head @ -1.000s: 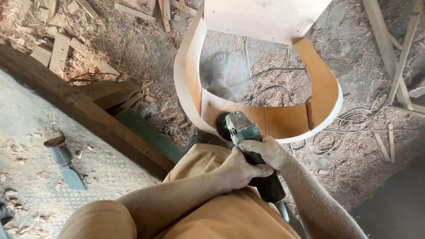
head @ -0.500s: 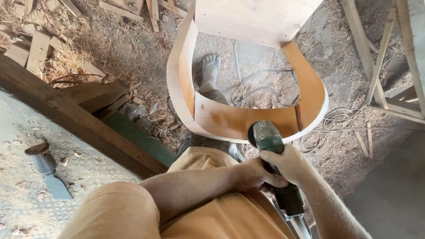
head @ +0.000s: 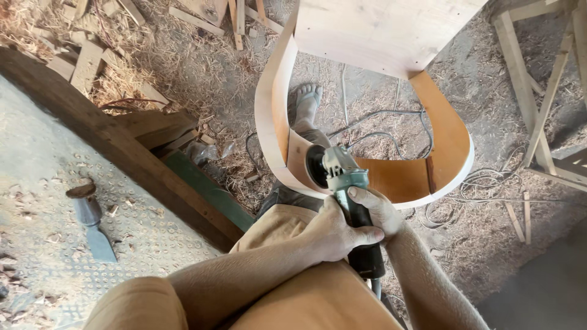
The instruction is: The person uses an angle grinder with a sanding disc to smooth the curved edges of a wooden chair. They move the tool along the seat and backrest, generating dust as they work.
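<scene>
both the left hand (head: 333,235) and right hand (head: 379,214) are wrapped tight around the green-and-black angle grinder (head: 345,201), its long axis pointing far, disc against the near-left inner wall of the curved plywood chair shell (head: 449,146).

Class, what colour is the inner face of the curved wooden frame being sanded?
Orange-brown on the curved wooden frame's inner face; its outer face is pale. Head view.

Sanding a bent frame

Both hands, left hand (head: 333,235) and right hand (head: 379,214), grip a green-and-black angle grinder (head: 342,189) (disc touching) against the curved plywood chair frame (head: 275,122).
</scene>
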